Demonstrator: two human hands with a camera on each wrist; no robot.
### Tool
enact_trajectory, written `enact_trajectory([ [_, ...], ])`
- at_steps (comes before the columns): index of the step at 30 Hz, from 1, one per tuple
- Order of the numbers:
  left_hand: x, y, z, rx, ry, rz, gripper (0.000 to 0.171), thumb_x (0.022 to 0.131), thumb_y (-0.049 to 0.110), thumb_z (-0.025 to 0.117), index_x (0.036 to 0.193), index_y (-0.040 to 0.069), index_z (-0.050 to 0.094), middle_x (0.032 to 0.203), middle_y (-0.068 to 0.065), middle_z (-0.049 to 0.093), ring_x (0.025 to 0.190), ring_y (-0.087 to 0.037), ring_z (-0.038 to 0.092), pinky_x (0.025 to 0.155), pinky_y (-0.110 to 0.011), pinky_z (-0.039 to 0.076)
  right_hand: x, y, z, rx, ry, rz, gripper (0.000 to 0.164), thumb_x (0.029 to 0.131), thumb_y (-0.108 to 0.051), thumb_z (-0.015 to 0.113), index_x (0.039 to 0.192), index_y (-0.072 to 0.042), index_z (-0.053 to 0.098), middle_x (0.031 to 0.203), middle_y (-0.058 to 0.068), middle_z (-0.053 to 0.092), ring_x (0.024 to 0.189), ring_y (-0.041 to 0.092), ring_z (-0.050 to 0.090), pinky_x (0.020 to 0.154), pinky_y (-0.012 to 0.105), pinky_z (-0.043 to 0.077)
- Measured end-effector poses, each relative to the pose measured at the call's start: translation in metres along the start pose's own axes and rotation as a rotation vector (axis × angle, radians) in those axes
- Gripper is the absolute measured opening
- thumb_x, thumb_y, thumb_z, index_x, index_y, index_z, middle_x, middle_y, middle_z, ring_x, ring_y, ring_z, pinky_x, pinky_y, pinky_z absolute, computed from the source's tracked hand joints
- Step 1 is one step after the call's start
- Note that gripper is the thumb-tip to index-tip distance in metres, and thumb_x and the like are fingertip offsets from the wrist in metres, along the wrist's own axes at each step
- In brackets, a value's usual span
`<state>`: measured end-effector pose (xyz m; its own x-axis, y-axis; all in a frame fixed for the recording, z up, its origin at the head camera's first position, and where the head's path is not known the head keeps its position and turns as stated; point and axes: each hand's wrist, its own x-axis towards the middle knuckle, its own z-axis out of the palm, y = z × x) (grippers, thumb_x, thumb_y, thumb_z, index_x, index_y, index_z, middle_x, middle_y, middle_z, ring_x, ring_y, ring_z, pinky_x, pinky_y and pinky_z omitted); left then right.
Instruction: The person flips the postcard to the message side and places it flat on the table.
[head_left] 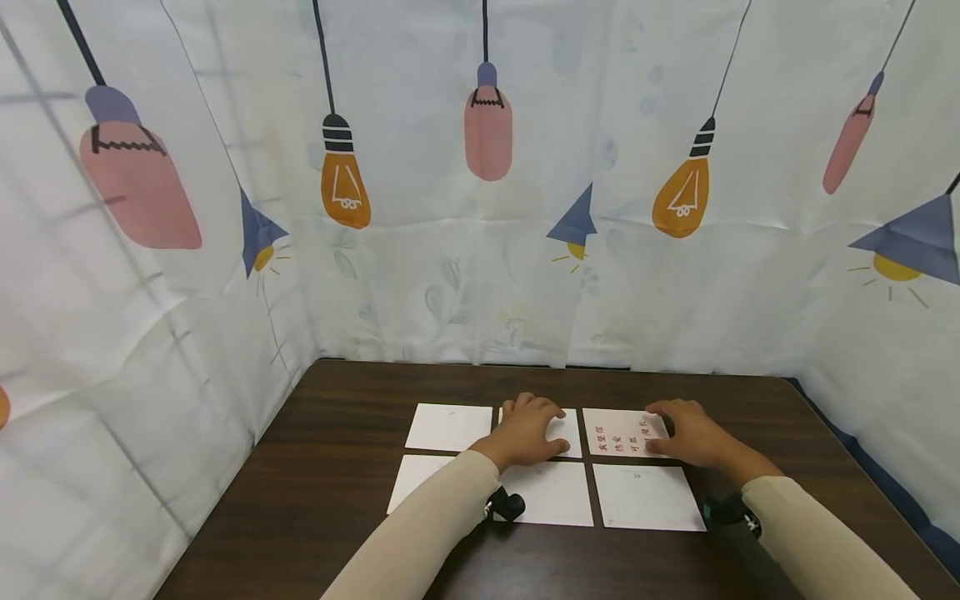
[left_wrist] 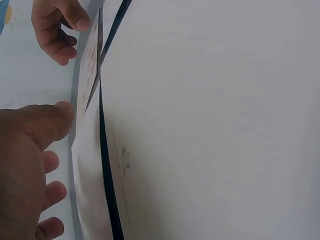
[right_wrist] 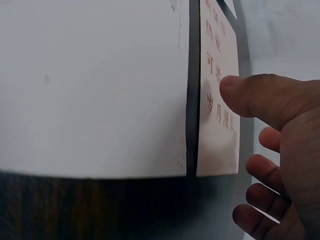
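Note:
White cards lie flat on the dark wooden table [head_left: 300,467], in two rows of three. Over the back middle card [head_left: 566,429] hovers my left hand [head_left: 525,433], thumb apart from loosely bent fingers, nothing held. The back right card [head_left: 618,432] carries red printed characters. My right hand [head_left: 697,433] is at that card's right side, its thumb over the edge in the right wrist view; whether it touches the card I cannot tell. The front middle card [head_left: 551,493] and front right card [head_left: 647,497] show a small grey mark near their top edges. My left forearm partly covers the front left card [head_left: 415,477].
The back left card [head_left: 448,427] lies beyond my left wrist. A white curtain [head_left: 420,283] printed with hanging lamps surrounds the table's back and sides. Each wrist wears a small black camera [head_left: 507,505]. Narrow dark gaps separate the cards.

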<state>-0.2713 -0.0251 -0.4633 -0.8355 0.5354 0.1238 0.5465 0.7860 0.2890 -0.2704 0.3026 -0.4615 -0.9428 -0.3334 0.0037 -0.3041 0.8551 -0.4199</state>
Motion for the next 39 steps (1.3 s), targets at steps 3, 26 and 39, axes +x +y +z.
enact_trajectory([
  [3, 0.006, 0.004, 0.000, 0.020, -0.011, -0.006, 0.052, 0.093, 0.051, 0.069, 0.137, 0.023, 0.063, 0.142, 0.005, 0.056, 0.132, -0.022, 0.042, 0.095, -0.043, 0.033, 0.000, 0.003, -0.007, -0.020, -0.027, 0.022, 0.076, 0.082, -0.041, 0.086, 0.141, -0.001, 0.056, 0.138, 0.029, 0.053, 0.131, 0.056, 0.037, 0.096, 0.070, 0.039],
  [26, 0.031, 0.030, 0.003, 0.060, -0.091, -0.090, 0.071, 0.089, 0.058, 0.072, 0.149, 0.025, 0.054, 0.150, 0.000, 0.049, 0.133, -0.025, 0.038, 0.097, -0.046, 0.028, 0.008, 0.009, -0.029, -0.022, -0.195, 0.044, 0.090, 0.072, -0.027, 0.095, 0.145, 0.003, 0.051, 0.140, 0.028, 0.053, 0.131, 0.058, 0.037, 0.098, 0.068, 0.039],
  [39, 0.041, 0.025, 0.019, 0.058, -0.125, -0.144, 0.077, 0.086, 0.062, 0.073, 0.152, 0.029, 0.051, 0.155, -0.006, 0.042, 0.138, -0.030, 0.032, 0.101, -0.052, 0.026, 0.013, 0.010, -0.027, -0.073, -0.224, 0.114, 0.089, 0.071, -0.027, 0.095, 0.145, -0.003, 0.053, 0.138, 0.026, 0.051, 0.130, 0.053, 0.038, 0.097, 0.069, 0.039],
])
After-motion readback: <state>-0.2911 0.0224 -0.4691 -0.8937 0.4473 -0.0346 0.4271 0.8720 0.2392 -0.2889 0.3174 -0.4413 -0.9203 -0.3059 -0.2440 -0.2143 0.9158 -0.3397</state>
